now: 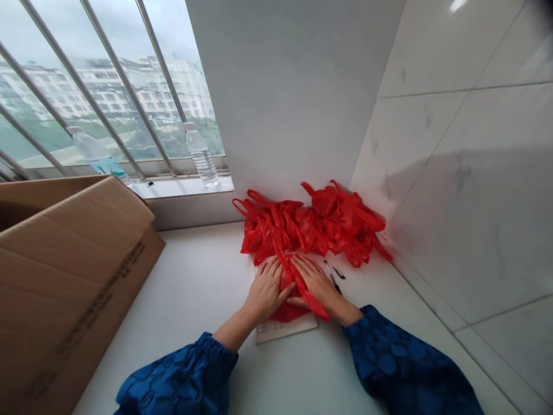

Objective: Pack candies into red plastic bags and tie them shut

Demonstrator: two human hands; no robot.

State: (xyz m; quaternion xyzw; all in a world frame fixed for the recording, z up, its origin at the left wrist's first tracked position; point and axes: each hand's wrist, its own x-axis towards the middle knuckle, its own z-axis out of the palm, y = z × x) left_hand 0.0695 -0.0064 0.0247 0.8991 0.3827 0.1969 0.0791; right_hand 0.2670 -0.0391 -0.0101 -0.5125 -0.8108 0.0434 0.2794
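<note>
My left hand (pixel 264 290) lies flat, fingers stretched out, on a red plastic bag (pixel 287 311) that rests on a white sheet (pixel 280 329) on the white counter. My right hand (pixel 317 282) lies flat beside it on the same bag, fingers spread, with a twisted red handle strip (pixel 309 300) running under its palm. Just beyond my fingertips a heap of crumpled red plastic bags (pixel 315 222) fills the corner against the wall. Both sleeves are blue.
A large open cardboard box (pixel 64 276) stands at the left. Two clear water bottles (pixel 201 154) (pixel 93 151) stand on the window sill behind bars. A black pen (pixel 332 278) lies right of my right hand. Tiled wall (pixel 466 190) bounds the right side.
</note>
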